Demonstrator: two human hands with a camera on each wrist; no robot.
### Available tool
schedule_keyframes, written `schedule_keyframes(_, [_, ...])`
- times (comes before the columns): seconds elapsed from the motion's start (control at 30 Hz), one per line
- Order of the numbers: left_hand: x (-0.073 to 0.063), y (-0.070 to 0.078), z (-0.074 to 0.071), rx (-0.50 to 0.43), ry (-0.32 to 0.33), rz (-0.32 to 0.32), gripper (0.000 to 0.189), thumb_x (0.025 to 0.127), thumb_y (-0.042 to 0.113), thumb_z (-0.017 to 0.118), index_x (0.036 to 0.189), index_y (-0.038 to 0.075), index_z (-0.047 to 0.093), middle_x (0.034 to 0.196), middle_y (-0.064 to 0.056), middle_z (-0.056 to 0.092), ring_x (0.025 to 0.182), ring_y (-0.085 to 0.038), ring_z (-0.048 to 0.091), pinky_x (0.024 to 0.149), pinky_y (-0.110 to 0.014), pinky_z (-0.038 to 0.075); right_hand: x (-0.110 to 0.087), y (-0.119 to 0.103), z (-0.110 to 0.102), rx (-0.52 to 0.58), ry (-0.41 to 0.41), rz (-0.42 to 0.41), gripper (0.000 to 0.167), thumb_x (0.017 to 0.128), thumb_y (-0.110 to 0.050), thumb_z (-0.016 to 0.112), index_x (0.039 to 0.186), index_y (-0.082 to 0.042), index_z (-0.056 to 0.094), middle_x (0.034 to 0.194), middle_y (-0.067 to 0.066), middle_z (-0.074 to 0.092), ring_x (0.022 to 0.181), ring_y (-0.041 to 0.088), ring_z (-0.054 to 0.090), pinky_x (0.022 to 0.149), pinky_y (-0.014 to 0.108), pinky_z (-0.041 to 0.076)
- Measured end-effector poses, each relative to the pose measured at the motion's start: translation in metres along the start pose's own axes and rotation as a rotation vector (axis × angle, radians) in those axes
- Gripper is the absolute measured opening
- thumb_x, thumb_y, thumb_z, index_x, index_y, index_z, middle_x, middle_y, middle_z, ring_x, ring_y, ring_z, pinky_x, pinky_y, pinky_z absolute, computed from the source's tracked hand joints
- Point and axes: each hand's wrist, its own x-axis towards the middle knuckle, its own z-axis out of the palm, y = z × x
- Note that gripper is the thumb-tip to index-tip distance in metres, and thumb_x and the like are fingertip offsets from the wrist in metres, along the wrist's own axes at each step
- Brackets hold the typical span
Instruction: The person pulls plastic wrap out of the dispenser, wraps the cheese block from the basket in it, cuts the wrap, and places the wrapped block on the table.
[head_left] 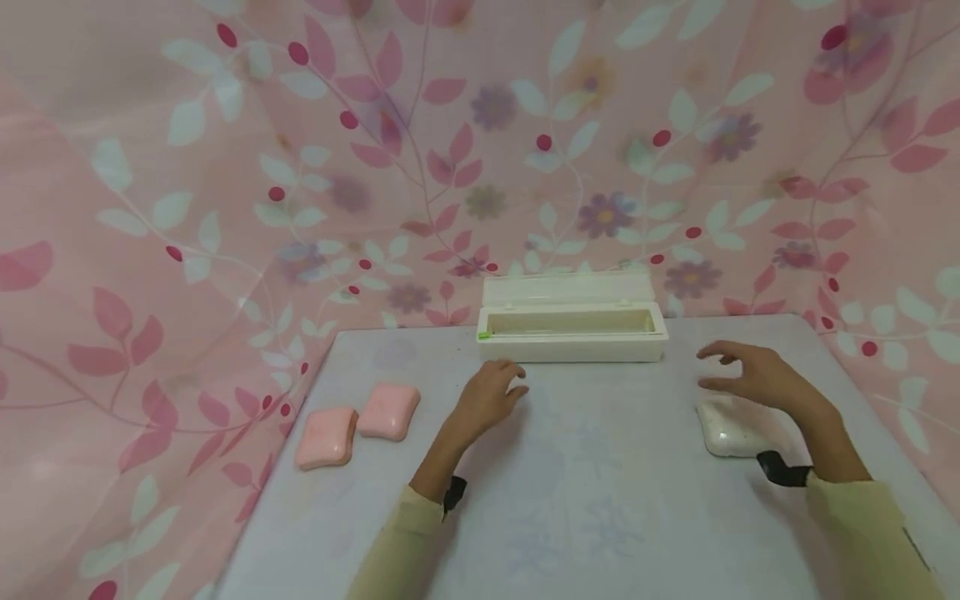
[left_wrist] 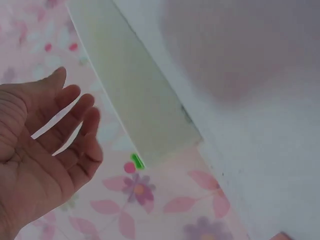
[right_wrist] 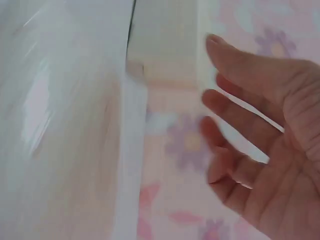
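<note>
A long white box (head_left: pixel 570 348) with its lid (head_left: pixel 567 289) raised stands at the back of the table; a small green tab (head_left: pixel 483 335) marks its left front corner. Just in front of that corner my left hand (head_left: pixel 486 398) hovers with relaxed, slightly bent fingers and holds nothing. The left wrist view has the box's front (left_wrist: pixel 130 80) beside the same hand (left_wrist: pixel 55 135). To the right of the box, my right hand (head_left: pixel 757 377) is raised with thumb and fingers apart, nothing between them. Below it lies a glossy white rounded block (head_left: pixel 731 429), partly covered by the hand and wrist.
Two pink pillow-shaped blocks (head_left: pixel 327 437) lie side by side on the left of the pale table (head_left: pixel 570 500). A pink floral curtain (head_left: pixel 450 167) hangs behind the box and along the sides. Black straps (head_left: pixel 782 469) circle both wrists.
</note>
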Motion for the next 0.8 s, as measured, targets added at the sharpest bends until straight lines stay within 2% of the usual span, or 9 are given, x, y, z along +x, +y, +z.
schedule_keyframes(0.1, [0.029, -0.015, -0.006, 0.076, 0.118, 0.042, 0.021, 0.090, 0.019, 0.073, 0.109, 0.008, 0.070, 0.109, -0.007, 0.069, 0.101, -0.027, 0.060, 0.081, -0.042, 0.051, 0.035, -0.018, 0.008, -0.004, 0.070, -0.071, 0.047, 0.087, -0.030, 0.077, 0.125, -0.006, 0.062, 0.120, 0.019, 0.064, 0.099, 0.035, 0.057, 0.076, 0.051, 0.048])
schedule_keyframes(0.2, [0.056, -0.027, -0.008, 0.113, 0.155, 0.071, 0.023, 0.091, 0.016, 0.072, 0.112, 0.008, 0.069, 0.111, -0.007, 0.069, 0.104, -0.029, 0.059, 0.081, -0.044, 0.049, 0.068, -0.031, 0.017, -0.005, 0.095, -0.137, 0.045, 0.088, -0.025, 0.077, 0.126, -0.006, 0.064, 0.121, 0.017, 0.065, 0.098, 0.034, 0.057, 0.075, 0.049, 0.047])
schedule_keyframes(0.33, [0.084, -0.036, -0.004, 0.132, 0.071, 0.037, 0.030, 0.094, 0.022, 0.068, 0.122, 0.011, 0.067, 0.117, -0.005, 0.069, 0.108, -0.028, 0.059, 0.083, -0.048, 0.046, 0.106, -0.040, 0.028, -0.031, 0.038, -0.180, 0.045, 0.090, -0.027, 0.073, 0.129, -0.006, 0.063, 0.125, 0.018, 0.063, 0.108, 0.039, 0.058, 0.085, 0.055, 0.047])
schedule_keyframes(0.43, [0.096, -0.042, 0.003, 0.130, -0.028, 0.007, 0.025, 0.096, 0.028, 0.064, 0.117, 0.015, 0.070, 0.109, -0.001, 0.071, 0.099, -0.023, 0.063, 0.083, -0.050, 0.046, 0.123, -0.042, 0.034, -0.059, -0.040, -0.191, 0.045, 0.094, -0.029, 0.069, 0.130, -0.003, 0.062, 0.121, 0.019, 0.065, 0.110, 0.039, 0.059, 0.089, 0.057, 0.046])
schedule_keyframes(0.57, [0.103, -0.047, 0.009, 0.048, -0.110, -0.015, 0.017, 0.099, 0.025, 0.061, 0.104, 0.017, 0.075, 0.098, 0.002, 0.071, 0.091, -0.016, 0.062, 0.084, -0.048, 0.048, 0.131, -0.041, 0.039, -0.082, -0.112, -0.170, 0.034, 0.097, -0.028, 0.064, 0.122, -0.005, 0.068, 0.112, 0.012, 0.069, 0.103, 0.033, 0.063, 0.086, 0.053, 0.048])
schedule_keyframes(0.7, [0.107, -0.051, 0.010, -0.064, -0.150, -0.007, 0.018, 0.099, 0.020, 0.060, 0.104, 0.010, 0.075, 0.099, -0.002, 0.071, 0.093, -0.017, 0.062, 0.087, -0.042, 0.049, 0.135, -0.039, 0.039, -0.090, -0.147, -0.205, 0.025, 0.100, -0.024, 0.060, 0.109, -0.006, 0.073, 0.104, 0.008, 0.071, 0.092, 0.028, 0.065, 0.079, 0.050, 0.050])
schedule_keyframes(0.8, [0.111, -0.053, 0.009, -0.148, -0.196, 0.007, 0.019, 0.099, 0.017, 0.060, 0.104, 0.005, 0.074, 0.098, -0.006, 0.070, 0.092, -0.017, 0.062, 0.085, -0.035, 0.049, 0.140, -0.037, 0.036, -0.074, -0.183, -0.235, 0.025, 0.100, -0.020, 0.058, 0.107, -0.001, 0.073, 0.099, 0.008, 0.071, 0.084, 0.022, 0.064, 0.076, 0.046, 0.050])
